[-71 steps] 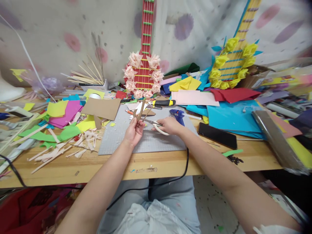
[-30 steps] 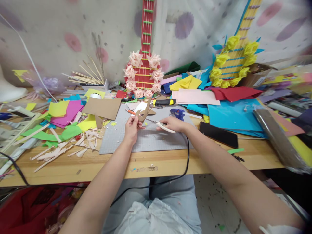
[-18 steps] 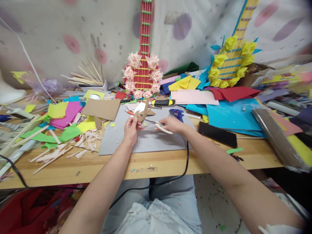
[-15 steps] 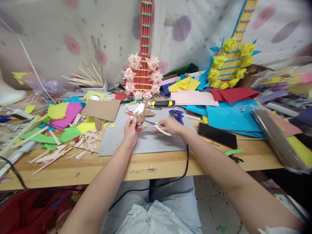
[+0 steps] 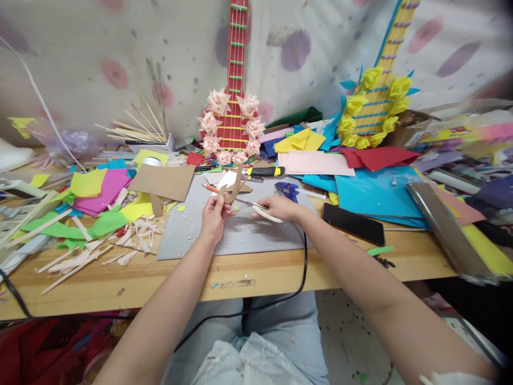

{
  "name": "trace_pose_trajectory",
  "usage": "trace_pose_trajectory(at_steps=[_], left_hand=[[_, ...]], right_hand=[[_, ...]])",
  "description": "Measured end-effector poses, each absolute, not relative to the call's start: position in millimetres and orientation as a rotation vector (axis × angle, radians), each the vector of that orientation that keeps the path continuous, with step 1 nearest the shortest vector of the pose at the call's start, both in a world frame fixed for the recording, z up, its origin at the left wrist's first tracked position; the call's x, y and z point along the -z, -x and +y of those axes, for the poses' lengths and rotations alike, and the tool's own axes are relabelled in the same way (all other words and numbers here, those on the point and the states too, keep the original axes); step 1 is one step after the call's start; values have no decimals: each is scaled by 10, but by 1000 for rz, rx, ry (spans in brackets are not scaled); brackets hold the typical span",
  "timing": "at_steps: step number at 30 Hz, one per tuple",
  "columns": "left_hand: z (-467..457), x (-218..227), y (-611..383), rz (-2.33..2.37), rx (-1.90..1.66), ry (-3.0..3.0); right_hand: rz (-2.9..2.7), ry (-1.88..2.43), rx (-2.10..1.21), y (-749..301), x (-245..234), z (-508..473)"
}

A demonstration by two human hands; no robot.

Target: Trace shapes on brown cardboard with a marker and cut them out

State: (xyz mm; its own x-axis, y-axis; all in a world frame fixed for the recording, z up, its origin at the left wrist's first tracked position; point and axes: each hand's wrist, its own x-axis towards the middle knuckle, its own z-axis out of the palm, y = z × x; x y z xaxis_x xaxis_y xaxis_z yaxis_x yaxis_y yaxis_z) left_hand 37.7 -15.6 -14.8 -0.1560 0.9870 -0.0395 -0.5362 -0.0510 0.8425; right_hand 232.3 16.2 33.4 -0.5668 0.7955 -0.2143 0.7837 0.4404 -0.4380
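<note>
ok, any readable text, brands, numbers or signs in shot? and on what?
None legible.
Cardboard box, pale label: too small to read.
Yellow packaging, coloured print: blurred.
Red fabric, lower left, dark marking: unreadable.
Grey mat: grid lines; no readable numbers.
Scissors: no visible lettering.

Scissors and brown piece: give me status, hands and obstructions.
Left hand pinching brown piece. Right hand gripping white-handled scissors, blades toward the piece. Blue glue gun close beyond right hand, possible snag.

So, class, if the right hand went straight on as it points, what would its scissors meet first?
Likely the brown piece held in the left hand, though depth is hard to judge.
</note>
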Motion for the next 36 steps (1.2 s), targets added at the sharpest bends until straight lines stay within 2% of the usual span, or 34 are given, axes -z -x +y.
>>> trace_pose_trajectory(at_steps=[8, 20, 36], left_hand=[[-167, 138, -388, 887, -1566, -681], [-186, 98, -414, 794, -1528, -472], [-186, 49, -466, 760, -1612, -425]], right_hand=[[-2609, 1508, -765, -2282, -401, 123], [-2582, 1492, -717, -2290, -243, 138], [-2458, 1367, -914, -2170, -93, 84]])
